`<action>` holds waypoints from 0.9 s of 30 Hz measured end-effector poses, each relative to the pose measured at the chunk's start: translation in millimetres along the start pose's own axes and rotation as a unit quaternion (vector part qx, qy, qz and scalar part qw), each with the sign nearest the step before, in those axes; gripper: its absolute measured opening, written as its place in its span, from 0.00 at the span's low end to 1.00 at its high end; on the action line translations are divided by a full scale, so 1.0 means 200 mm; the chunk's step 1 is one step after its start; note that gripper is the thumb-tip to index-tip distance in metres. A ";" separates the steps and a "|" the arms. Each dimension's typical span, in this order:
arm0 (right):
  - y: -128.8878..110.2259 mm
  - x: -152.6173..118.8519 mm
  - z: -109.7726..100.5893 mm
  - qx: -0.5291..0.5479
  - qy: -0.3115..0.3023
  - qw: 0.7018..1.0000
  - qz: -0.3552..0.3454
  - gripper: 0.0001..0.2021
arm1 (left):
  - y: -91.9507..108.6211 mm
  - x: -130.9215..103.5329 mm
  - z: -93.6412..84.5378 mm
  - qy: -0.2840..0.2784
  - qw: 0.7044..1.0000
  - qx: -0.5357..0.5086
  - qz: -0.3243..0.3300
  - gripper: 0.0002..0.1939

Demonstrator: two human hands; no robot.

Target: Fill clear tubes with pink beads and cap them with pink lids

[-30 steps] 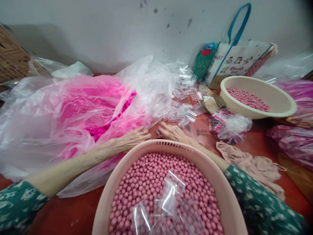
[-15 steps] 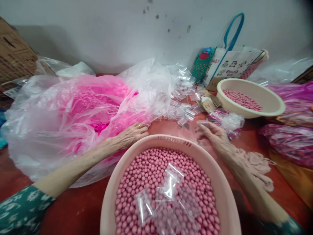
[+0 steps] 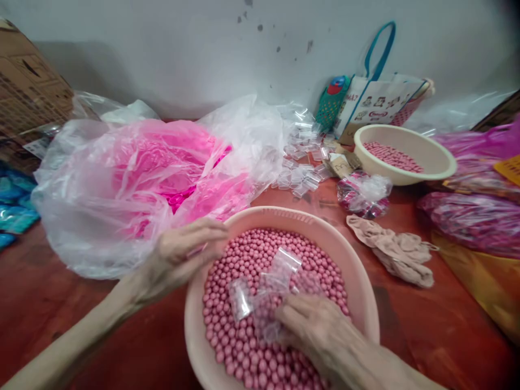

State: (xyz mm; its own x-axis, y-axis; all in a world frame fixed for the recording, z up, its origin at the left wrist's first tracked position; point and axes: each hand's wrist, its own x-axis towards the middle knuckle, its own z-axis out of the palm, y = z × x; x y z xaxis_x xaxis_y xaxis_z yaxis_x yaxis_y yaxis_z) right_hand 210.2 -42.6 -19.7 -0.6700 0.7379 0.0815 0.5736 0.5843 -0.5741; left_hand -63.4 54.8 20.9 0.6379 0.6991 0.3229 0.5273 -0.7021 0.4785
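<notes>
A pink basin (image 3: 365, 303) full of pink beads (image 3: 244, 346) stands in front, with several small clear bags (image 3: 241, 298) lying on the beads. My right hand (image 3: 320, 330) is inside it, fingers bent down at the bags; what its fingertips hold, if anything, is hidden. Over the basin's left rim is my left hand (image 3: 189, 252), blurred, its fingers held forward and nothing visible in them.
A big plastic bag with pink contents (image 3: 162, 162) lies at the left. Behind the basin are loose clear bags (image 3: 303, 179). At the right are a cream bowl (image 3: 442, 165) of beads, a tied bag (image 3: 363, 195) and beige cloth (image 3: 398, 249).
My right hand has moved from beyond the basin's rim down to the small bags on the beads. My left hand has come back off the big bag toward the basin's left rim.
</notes>
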 end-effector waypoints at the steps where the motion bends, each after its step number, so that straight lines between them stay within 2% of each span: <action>1: 0.02 0.01 0.01 -0.035 -0.006 0.999 0.017 0.05 | 0.04 -0.04 0.01 -0.060 0.998 -0.005 0.011 0.15; 4: 0.09 0.02 -0.02 -0.088 -0.007 0.993 0.076 0.05 | 0.15 -0.12 0.09 -0.227 0.973 0.013 0.042 0.28; 6: 0.12 0.02 -0.07 -0.114 0.002 0.989 0.095 0.04 | 0.19 -0.14 0.14 -0.270 0.961 0.033 0.049 0.28; 10: 0.12 -0.02 -0.10 -0.177 0.008 0.979 0.106 0.04 | 0.21 -0.12 0.19 -0.272 0.957 0.094 0.037 0.18; 14: 0.07 -0.05 -0.07 -0.262 0.008 0.962 0.081 0.07 | 0.19 -0.10 0.20 -0.262 0.955 0.131 0.046 0.06; 19: 0.01 -0.12 0.05 -0.358 -0.009 0.930 0.088 0.15 | 0.17 -0.11 0.25 -0.278 0.939 0.203 0.005 0.12; 21: 0.00 -0.16 0.09 -0.316 0.007 0.947 0.051 0.18 | 0.18 -0.11 0.28 -0.277 0.940 0.199 0.013 0.15; 24: 0.01 -0.17 0.10 -0.195 0.030 0.980 -0.015 0.22 | 0.21 -0.10 0.30 -0.265 0.950 0.150 0.074 0.20; 27: 0.04 -0.10 0.07 -0.042 0.039 0.997 0.042 0.19 | 0.23 -0.08 0.28 -0.270 0.958 0.037 0.084 0.20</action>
State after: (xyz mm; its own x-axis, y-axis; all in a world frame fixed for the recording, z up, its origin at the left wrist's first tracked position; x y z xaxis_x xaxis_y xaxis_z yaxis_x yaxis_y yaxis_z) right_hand 221.6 -57.2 -37.3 -0.5814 0.8074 0.1009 0.6661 0.5435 -0.5108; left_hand -18.1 4.9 -7.9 0.9041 0.4178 -0.0896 0.4177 -0.8198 0.3916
